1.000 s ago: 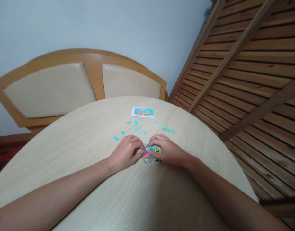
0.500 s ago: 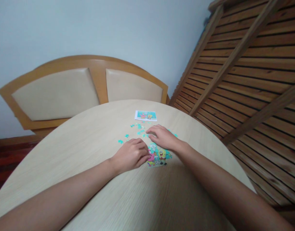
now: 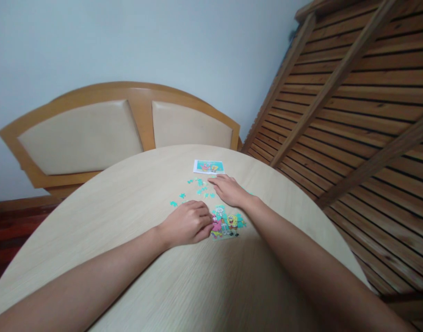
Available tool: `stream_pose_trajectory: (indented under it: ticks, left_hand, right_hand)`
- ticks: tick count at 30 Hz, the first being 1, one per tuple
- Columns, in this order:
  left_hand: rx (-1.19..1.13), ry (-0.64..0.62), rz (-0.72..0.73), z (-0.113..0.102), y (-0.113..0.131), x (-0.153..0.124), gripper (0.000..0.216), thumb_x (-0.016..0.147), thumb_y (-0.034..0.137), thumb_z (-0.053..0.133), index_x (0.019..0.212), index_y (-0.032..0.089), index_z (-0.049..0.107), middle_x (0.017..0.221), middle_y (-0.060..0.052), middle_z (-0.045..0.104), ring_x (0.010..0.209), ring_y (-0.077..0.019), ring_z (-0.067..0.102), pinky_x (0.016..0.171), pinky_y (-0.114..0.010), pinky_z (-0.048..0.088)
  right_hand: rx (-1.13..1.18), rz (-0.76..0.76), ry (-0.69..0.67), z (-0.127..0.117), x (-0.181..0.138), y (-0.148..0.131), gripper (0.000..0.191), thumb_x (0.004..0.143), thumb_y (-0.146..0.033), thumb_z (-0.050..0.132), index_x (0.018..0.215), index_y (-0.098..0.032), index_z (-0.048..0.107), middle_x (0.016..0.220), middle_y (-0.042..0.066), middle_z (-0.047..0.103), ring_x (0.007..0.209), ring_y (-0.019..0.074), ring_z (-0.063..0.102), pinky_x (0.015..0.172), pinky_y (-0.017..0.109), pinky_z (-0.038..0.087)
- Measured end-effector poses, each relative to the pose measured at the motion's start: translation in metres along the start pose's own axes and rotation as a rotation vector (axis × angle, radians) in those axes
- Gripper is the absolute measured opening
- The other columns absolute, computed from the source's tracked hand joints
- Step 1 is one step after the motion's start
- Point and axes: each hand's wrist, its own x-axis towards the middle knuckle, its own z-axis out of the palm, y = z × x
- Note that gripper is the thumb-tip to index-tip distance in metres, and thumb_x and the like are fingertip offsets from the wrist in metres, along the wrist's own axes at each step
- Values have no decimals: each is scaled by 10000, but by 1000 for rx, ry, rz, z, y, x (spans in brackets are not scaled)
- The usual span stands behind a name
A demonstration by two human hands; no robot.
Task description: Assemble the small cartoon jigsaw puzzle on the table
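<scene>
Loosely curled, the left hand (image 3: 190, 223) rests palm down against the left edge of the puzzle (image 3: 225, 223); whether it pinches anything cannot be told. The right hand (image 3: 228, 190) stretches forward, finger and thumb parted, beside loose pieces (image 3: 200, 182). Flat between the forearms, the puzzle points its figures' heads away from the person, long axis unclear. Beyond, a picture card (image 3: 209, 167) lies lengthwise across the table (image 3: 128, 198).

Beyond the pale, curved-edged surface (image 3: 121, 198) stands a wood-framed backrest (image 3: 141, 115) with two cream panels (image 3: 80, 138); farther beyond the surface, a bluish-white wall (image 3: 163, 41). Right of the surface, slatted woodwork (image 3: 367, 124); left of it, reddish floor (image 3: 14, 235).
</scene>
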Motion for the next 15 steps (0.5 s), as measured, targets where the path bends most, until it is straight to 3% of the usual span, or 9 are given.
stream_pose_trajectory:
  ticks: [8, 15]
  left_hand:
    - [-19, -61, 12, -2, -1, -1, 268, 1017, 254, 467, 990, 166, 718, 977, -79, 726, 960, -223, 661, 894, -376, 533]
    - [-105, -31, -24, 0, -1, -3, 270, 1025, 240, 444, 1069, 184, 704, 1089, -64, 735, 1013, -202, 672, 928, -373, 545]
  right_hand:
    - [82, -39, 156, -12, -65, 7, 216, 911, -124, 587, 1048, -194, 739, 1071, 80, 740, 1113, 246, 615, 991, 422, 463]
    - [164, -91, 148, -18, -83, 8, 173, 903, -162, 611, 1006, -209, 742, 991, 68, 745, 982, 228, 632, 927, 409, 483]
